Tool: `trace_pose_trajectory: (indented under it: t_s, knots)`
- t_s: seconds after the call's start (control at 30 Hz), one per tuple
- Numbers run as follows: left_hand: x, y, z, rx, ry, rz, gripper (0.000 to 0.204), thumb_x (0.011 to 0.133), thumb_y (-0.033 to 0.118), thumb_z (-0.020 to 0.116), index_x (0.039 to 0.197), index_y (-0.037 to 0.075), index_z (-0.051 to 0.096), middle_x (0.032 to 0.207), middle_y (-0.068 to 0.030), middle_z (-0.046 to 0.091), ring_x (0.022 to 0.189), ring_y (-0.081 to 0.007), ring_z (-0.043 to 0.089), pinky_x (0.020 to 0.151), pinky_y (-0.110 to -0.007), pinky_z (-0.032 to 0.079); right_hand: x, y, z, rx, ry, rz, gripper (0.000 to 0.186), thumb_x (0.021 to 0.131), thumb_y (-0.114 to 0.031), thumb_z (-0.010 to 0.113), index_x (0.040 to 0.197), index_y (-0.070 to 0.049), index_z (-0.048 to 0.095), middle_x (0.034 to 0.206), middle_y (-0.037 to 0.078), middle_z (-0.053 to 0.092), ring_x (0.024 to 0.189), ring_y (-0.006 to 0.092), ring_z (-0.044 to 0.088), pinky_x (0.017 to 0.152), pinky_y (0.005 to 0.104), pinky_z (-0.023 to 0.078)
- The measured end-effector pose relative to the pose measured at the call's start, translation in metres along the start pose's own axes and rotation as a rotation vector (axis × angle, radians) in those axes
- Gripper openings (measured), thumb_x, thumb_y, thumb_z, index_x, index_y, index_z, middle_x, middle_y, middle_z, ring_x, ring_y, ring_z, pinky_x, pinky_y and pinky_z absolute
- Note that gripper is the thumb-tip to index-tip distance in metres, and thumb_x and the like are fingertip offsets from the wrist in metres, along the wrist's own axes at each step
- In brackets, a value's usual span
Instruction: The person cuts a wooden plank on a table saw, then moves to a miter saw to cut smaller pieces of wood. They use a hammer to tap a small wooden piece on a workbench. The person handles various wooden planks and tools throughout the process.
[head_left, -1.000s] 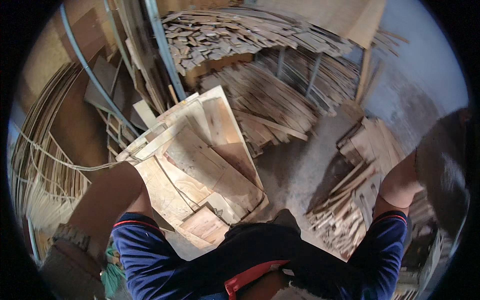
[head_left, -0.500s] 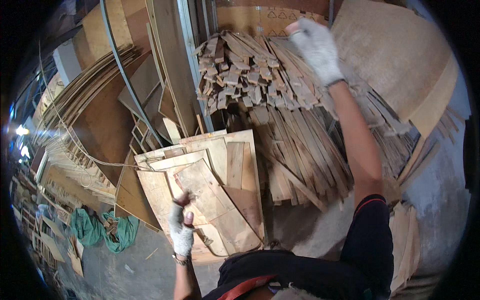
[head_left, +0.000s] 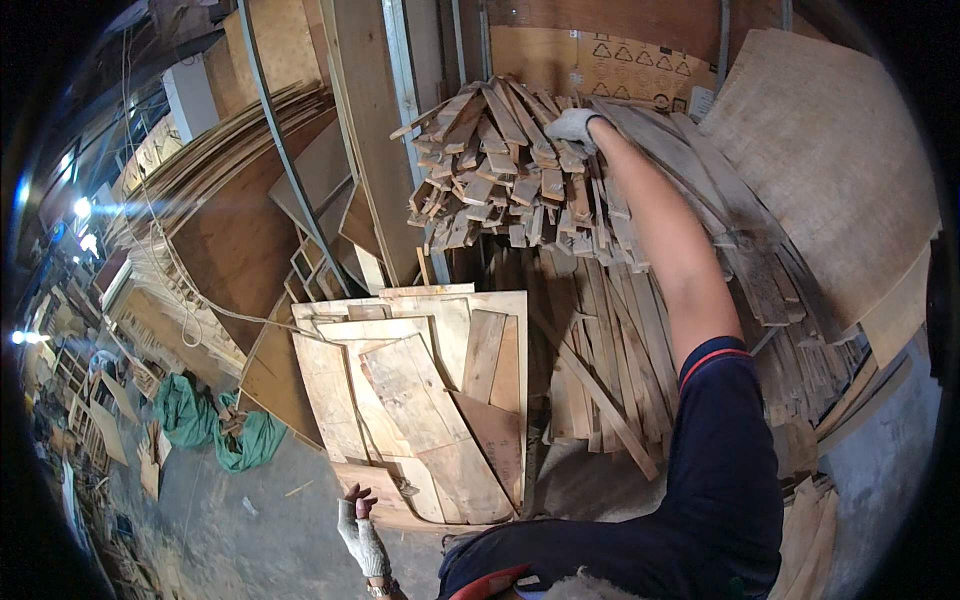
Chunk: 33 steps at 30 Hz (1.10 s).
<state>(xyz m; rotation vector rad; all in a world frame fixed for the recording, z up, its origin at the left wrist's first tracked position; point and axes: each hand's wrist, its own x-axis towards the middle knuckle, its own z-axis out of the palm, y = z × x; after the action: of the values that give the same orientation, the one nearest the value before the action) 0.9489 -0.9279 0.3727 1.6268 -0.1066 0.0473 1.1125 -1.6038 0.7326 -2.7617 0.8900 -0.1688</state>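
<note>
Planks point(head_left: 500, 163) under R hand point(head_left: 573, 127), L hand point(head_left: 362, 532) nr boards point(head_left: 425, 415).

Grey floor point(head_left: 230, 545), upright posts point(head_left: 401, 80), apparently lamps point(head_left: 82, 207)

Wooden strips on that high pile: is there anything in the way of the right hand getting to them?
Nothing visible. The gloved right hand is right at the wooden strips, though its grip is hard to see.

Beyond the right hand's fingers point(head_left: 568, 126), and to their right, dark triangular arrow signs point(head_left: 632, 52) repeat across a brown panel point(head_left: 620, 82). Below and left of the fingers, faint marks point(head_left: 507, 463) on a reddish-brown board point(head_left: 485, 428) are illegible.
</note>
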Motion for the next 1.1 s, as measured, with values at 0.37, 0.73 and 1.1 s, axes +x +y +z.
trace_pose_trajectory:
  t_s: [0.37, 0.73, 1.1]
  knots:
    - [0.005, -0.016, -0.029, 0.048, 0.056, -0.022, 0.046, 0.104, 0.033, 0.056, 0.13, -0.005, 0.06, 0.109, -0.0124, 0.068, 0.092, -0.0189, 0.064, 0.086, -0.033, 0.049, 0.0, 0.066, -0.016, 1.055, 0.082, 0.017, 0.031, 0.095, -0.038, 0.064, 0.094, -0.009, 0.072, 0.062, 0.001, 0.046, 0.047, 0.0131, 0.045, 0.042, 0.0296, 0.036]
    - [0.03, -0.021, -0.015, 0.051, -0.077, -0.031, 0.047, 0.102, 0.034, 0.057, 0.132, -0.002, 0.06, 0.113, -0.0136, 0.069, 0.098, -0.0199, 0.065, 0.087, -0.033, 0.049, -0.05, 0.016, 0.007, 0.147, 0.177, 0.098, 0.062, 0.081, -0.048, 0.069, 0.107, 0.009, 0.07, 0.098, 0.021, 0.072, 0.088, 0.0297, 0.072, 0.069, 0.0429, 0.056]
    - [0.027, -0.028, -0.013, 0.043, -0.089, -0.034, 0.046, 0.103, 0.032, 0.057, 0.132, -0.002, 0.059, 0.11, -0.0117, 0.069, 0.093, -0.0183, 0.063, 0.083, -0.032, 0.048, -0.029, 0.036, 0.024, 0.607, -0.115, 0.07, 0.02, 0.084, -0.031, 0.076, 0.084, -0.013, 0.07, 0.072, 0.006, 0.067, 0.056, 0.0189, 0.062, 0.052, 0.0442, 0.056]
